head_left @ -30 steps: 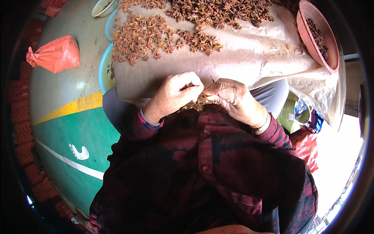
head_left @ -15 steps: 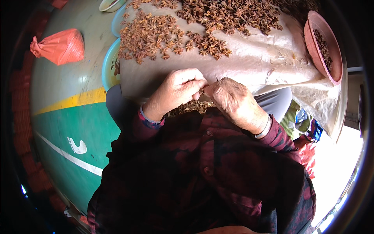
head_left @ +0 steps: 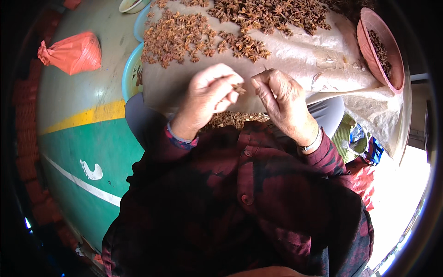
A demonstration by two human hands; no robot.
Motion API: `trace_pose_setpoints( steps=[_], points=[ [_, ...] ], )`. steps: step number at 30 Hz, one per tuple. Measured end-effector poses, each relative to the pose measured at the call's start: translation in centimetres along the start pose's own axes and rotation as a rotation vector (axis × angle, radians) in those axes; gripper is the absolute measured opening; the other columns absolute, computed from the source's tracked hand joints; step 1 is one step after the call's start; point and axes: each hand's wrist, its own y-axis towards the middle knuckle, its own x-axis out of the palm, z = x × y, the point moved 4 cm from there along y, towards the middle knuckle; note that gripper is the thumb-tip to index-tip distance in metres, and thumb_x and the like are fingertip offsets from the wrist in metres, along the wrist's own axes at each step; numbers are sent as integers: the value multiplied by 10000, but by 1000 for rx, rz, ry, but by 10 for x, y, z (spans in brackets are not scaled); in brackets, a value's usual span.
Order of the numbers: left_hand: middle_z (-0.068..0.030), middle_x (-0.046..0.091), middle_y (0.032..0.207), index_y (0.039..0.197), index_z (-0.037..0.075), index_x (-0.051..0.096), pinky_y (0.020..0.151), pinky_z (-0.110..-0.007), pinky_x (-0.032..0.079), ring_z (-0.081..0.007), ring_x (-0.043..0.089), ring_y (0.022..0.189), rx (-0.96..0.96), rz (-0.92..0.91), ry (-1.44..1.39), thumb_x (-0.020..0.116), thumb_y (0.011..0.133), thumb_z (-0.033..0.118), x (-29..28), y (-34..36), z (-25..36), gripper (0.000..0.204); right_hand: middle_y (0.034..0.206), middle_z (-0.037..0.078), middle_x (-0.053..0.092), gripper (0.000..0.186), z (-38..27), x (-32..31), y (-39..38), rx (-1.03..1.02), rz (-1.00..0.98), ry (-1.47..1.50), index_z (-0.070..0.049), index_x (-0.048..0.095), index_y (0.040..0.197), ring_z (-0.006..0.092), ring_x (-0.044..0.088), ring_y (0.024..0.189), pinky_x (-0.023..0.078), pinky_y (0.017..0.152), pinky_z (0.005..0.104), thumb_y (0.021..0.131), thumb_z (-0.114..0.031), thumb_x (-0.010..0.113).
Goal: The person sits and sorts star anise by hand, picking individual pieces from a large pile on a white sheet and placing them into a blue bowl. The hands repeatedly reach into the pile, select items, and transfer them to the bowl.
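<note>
My left hand (head_left: 207,99) is closed in a pinch on a small brown star anise (head_left: 239,89), which pokes out past the fingertips. Just right of it, my right hand (head_left: 285,99) is curled with thumb and forefinger together. A thin pale tip shows above its knuckles; what it belongs to is hidden in the fingers. Both hands are above the near edge of a plastic-covered table (head_left: 295,62). Beyond them lie a loose reddish-brown spread of star anise (head_left: 177,37) and a darker heap of star anise (head_left: 272,16).
A pink basket (head_left: 366,44) with small dark pieces stands at the table's right. Blue-rimmed basins (head_left: 126,76) sit at its left. Brown scraps (head_left: 235,120) lie below my hands. A tied red bag (head_left: 76,53) rests on the floor; a green bag (head_left: 342,136) is by my right knee.
My hands, together before, have drawn apart. The left has risen slightly with the star anise in its fingertips; the right has shifted to the right and up.
</note>
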Motion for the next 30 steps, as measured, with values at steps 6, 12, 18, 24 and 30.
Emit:
trace_pose_setpoints(
  steps=[6, 12, 18, 24, 30],
  points=[
    [3, 666, 830, 1259, 37, 674, 677, -236, 504, -77, 591, 737, 350, 446, 572, 678, 998, 118, -52, 29, 33, 273, 931, 158, 654, 113, 49, -20, 33, 37, 84, -275, 5, 645, 1038, 331, 662, 821, 544, 721, 386, 926, 6, 645],
    [-102, 735, 1022, 1133, 9, 727, 795, -287, 532, -173, 683, 890, 530, 198, 993, 671, 972, 78, -28, 76, 5, 184, 1038, 163, 604, 212, 96, 6, 78, -106, -170, -667, -18, 655, 1096, 344, 607, 1028, 504, 907, 430, 904, -45, 569],
    [-133, 724, 1168, 1232, 121, 707, 927, -447, 556, -371, 681, 1081, 479, 113, 1506, 620, 958, 168, -32, 91, -13, 291, 1056, 128, 622, 151, 108, 22, 83, -154, -241, -624, -63, 672, 994, 313, 598, 1109, 467, 971, 422, 898, -117, 568],
    [-125, 727, 1017, 1248, 116, 692, 755, -390, 570, -270, 709, 891, 598, 286, 1399, 638, 971, 171, -53, 74, 11, 287, 930, 111, 623, 84, 88, 14, 66, -107, -97, -446, -69, 650, 962, 315, 610, 947, 466, 878, 423, 896, -121, 653],
    [12, 672, 919, 1192, 3, 691, 734, -220, 497, -40, 574, 816, 300, 126, 715, 669, 963, 48, -15, 46, 2, 235, 901, 105, 605, 122, 37, 15, 29, -162, -87, -316, -58, 644, 978, 306, 600, 862, 484, 798, 402, 881, -62, 718]
  ],
)
